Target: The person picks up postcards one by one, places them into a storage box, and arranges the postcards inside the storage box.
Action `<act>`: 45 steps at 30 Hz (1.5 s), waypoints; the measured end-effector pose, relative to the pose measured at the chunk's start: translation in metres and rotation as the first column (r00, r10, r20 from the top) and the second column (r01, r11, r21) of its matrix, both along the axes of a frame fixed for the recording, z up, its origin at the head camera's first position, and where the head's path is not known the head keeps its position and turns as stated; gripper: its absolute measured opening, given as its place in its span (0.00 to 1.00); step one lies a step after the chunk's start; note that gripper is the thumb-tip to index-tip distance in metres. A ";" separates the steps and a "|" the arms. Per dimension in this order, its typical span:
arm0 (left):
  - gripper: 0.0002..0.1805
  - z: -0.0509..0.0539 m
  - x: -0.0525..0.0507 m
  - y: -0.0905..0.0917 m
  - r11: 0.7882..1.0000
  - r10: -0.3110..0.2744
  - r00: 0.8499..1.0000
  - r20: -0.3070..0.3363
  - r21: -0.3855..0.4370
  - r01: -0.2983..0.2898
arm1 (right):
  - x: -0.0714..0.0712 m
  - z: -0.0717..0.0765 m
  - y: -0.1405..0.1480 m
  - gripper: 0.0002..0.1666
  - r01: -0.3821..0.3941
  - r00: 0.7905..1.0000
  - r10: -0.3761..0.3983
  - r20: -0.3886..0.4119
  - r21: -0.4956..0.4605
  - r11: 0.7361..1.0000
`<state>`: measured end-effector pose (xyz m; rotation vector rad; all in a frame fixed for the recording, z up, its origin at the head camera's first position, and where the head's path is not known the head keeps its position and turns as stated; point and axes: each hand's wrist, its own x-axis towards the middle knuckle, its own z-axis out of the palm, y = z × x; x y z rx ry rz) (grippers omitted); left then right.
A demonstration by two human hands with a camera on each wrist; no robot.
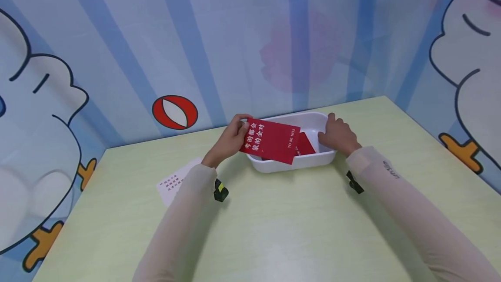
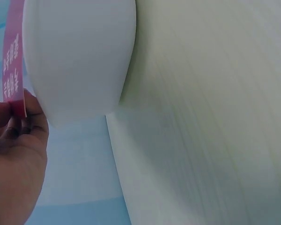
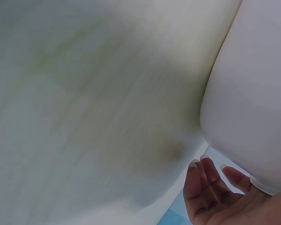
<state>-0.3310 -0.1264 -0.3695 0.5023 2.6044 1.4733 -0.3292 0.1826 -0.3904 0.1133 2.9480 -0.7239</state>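
Note:
My left hand (image 1: 230,139) pinches a red card (image 1: 270,140) with white Chinese characters and the letters "TO BE NO.1". That card is held above the left part of a white plastic basin (image 1: 291,162). In the left wrist view the card (image 2: 14,61) shows nearly edge-on between thumb and fingers, beside the basin wall (image 2: 79,56). At the basin's right end, my right hand (image 1: 340,136) grips the rim, its thumb on the inner side. Another red card (image 1: 305,145) lies inside the basin, partly hidden by the held one.
A pale card (image 1: 174,181) with dark red writing lies on the light wooden table (image 1: 289,221), partly covered by my left sleeve. Directly behind the basin stands a blue striped cloth backdrop (image 1: 242,55) with cartoon figures. The table's right edge meets another printed panel.

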 end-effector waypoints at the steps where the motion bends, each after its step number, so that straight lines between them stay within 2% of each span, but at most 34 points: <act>1: 0.21 0.000 -0.001 0.001 1.000 0.002 1.000 -0.007 -0.003 -0.002 | 0.000 0.000 0.000 0.44 0.003 1.000 -0.003 0.000 -0.002 1.000; 13: 0.20 -0.001 -0.002 0.011 1.000 0.010 0.998 -0.056 0.014 -0.009 | 0.003 0.002 -0.003 0.45 0.012 1.000 -0.012 0.000 -0.018 1.000; 17: 0.20 -0.002 -0.003 0.012 1.000 0.030 0.997 -0.071 0.011 -0.029 | 0.004 0.003 -0.005 0.45 0.010 1.000 -0.010 0.000 -0.019 1.000; 31: 0.20 -0.003 -0.003 0.022 0.997 0.078 0.996 -0.041 0.024 -0.077 | 0.008 0.004 -0.010 0.44 -0.001 1.000 0.001 -0.001 -0.019 1.000; 38: 0.20 -0.005 -0.004 0.030 0.997 0.083 0.995 -0.062 -0.003 -0.083 | 0.008 0.005 -0.009 0.45 -0.006 1.000 0.006 -0.001 -0.010 1.000; 45: 0.19 -0.008 0.000 0.035 0.995 0.097 0.994 -0.053 -0.025 -0.099 | 0.009 0.002 -0.008 0.44 -0.021 1.000 0.021 -0.007 -0.009 1.000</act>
